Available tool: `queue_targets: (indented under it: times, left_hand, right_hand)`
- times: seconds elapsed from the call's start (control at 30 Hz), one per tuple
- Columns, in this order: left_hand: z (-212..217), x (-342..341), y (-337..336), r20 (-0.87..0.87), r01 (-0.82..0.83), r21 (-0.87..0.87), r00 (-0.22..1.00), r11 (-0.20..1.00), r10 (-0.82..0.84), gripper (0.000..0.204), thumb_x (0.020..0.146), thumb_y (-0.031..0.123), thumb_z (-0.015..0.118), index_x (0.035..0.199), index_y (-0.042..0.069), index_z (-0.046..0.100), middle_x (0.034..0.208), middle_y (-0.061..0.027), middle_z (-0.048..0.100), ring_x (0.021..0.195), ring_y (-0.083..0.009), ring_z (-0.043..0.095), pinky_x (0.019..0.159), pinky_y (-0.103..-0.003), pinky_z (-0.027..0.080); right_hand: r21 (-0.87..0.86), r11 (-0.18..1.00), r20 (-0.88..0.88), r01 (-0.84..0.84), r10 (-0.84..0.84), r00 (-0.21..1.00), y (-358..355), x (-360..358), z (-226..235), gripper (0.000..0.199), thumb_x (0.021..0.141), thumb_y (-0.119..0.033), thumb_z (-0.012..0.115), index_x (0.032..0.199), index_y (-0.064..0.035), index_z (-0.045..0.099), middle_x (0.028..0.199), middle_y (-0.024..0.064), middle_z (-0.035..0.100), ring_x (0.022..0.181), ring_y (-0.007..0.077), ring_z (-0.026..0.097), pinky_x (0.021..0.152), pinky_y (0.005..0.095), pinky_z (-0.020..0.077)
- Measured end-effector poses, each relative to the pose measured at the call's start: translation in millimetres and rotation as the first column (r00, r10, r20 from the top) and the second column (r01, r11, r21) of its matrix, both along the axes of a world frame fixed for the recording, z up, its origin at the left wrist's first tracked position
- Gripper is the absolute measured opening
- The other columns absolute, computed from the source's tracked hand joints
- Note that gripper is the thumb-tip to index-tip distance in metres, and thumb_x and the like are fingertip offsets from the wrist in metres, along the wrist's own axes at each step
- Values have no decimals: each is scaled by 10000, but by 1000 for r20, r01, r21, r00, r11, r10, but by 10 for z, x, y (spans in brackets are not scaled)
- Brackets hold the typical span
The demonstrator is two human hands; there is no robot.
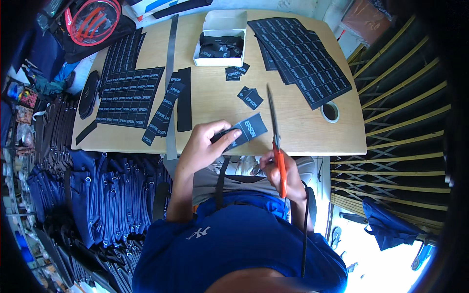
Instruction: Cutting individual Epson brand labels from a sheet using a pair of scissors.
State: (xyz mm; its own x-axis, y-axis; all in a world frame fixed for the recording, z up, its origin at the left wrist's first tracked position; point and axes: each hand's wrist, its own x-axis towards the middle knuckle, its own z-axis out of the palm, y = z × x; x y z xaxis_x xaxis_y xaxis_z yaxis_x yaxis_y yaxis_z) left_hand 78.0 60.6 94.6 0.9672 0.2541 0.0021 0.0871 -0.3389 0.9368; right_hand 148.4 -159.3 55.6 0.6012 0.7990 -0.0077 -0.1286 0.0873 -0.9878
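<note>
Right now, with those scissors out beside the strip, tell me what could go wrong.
Two risks stand out. The left hand grips the dark printed strip with only a short end left free toward the scissors in the right hand, so a careless cut might run crooked or nick the thumb. Small loose dark pieces lie near the blade tip and could perhaps be knocked about if the scissors sweep across the table.

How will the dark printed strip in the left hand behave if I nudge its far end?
The strip is probably springy rather than limp: its far end juts out without clear droop. It looks thin, so likely light. It may pivot if pushed, since the left hand pinches it toward one end.
</note>
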Motion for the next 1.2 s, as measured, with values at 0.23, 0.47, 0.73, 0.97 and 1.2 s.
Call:
queue_targets:
  times: [0.23, 0.47, 0.73, 0.97, 1.2]
  left_hand:
    - [13, 186, 192, 80, -50, 27, 996, 998, 48, 249, 880, 197, 621, 757, -20, 609, 555, 7, 479, 519, -21, 399, 443, -226, 303]
    - [40, 213, 121, 53, 42, 41, 998, 998, -44, 228, 865, 172, 639, 770, -34, 620, 594, -9, 539, 540, -27, 429, 462, -223, 343]
    - [-25, 192, 65, 105, 85, 41, 990, 996, -89, 200, 866, 135, 638, 749, -25, 611, 599, 33, 518, 549, -4, 403, 460, -196, 310]
    - [-8, 213, 37, 116, 116, 52, 986, 992, -122, 195, 861, 124, 640, 746, -30, 605, 606, 18, 523, 585, -15, 420, 491, -207, 342]
    - [-66, 200, 59, 110, 114, 35, 987, 993, -118, 201, 863, 127, 639, 742, -30, 602, 614, 16, 521, 600, -13, 417, 502, -206, 344]
  right_hand:
    - [-114, 967, -39, -227, 224, 974, -352, -159, -262, 833, 725, -765, 498, 1025, 12, 487, 843, 60, 541, 619, 94, 459, 570, 247, 379]
    - [-183, 953, 74, -243, 260, 963, -309, -211, -197, 785, 802, -720, 424, 990, 38, 505, 757, 84, 545, 677, 181, 529, 638, 306, 430]
    - [-146, 940, -17, -307, 308, 951, -176, -164, -172, 844, 779, -767, 390, 999, 39, 510, 715, 58, 544, 649, 131, 508, 603, 267, 415]
    - [-155, 937, -43, -312, 309, 950, -188, -147, -128, 867, 771, -782, 371, 993, 44, 512, 712, 53, 547, 622, 121, 498, 569, 258, 405]
    - [-152, 932, -39, -330, 328, 944, -145, -139, -172, 889, 765, -796, 348, 995, 45, 517, 701, 52, 549, 602, 114, 505, 539, 252, 403]
